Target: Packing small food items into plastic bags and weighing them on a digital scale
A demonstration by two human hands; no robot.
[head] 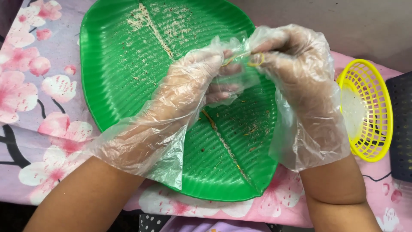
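Both hands work above the middle of one green leaf-shaped tray [128,64], each in a loose clear plastic glove. Left hand [189,86] comes in from the lower left, fingers curled, fingertips meeting the right hand's; right hand [296,64] is bunched from above, thumb and forefinger pinched together. Between the two sets of fingertips sits a small yellow rubber band [256,59], held up off the tray, apparently caught on or between the gloved fingertips; I can't tell exactly which fingers carry it, since the crumpled glove film blurs the contact. My read on handling: the band is near weightless, soft and stretchy, liable to snap back or roll off slick plastic. The gloves are baggy and slippery, so a firm pinch on the loop itself, not on the film, seems best. Count: one band seen, two gloves, one tray, one yellow plastic basket [367,111] to the right, one dark perforated object [401,124] at the right edge. Tray surface carries scattered crumbs and a few thin strands [209,119]. All rests on a pink floral cloth [25,77].
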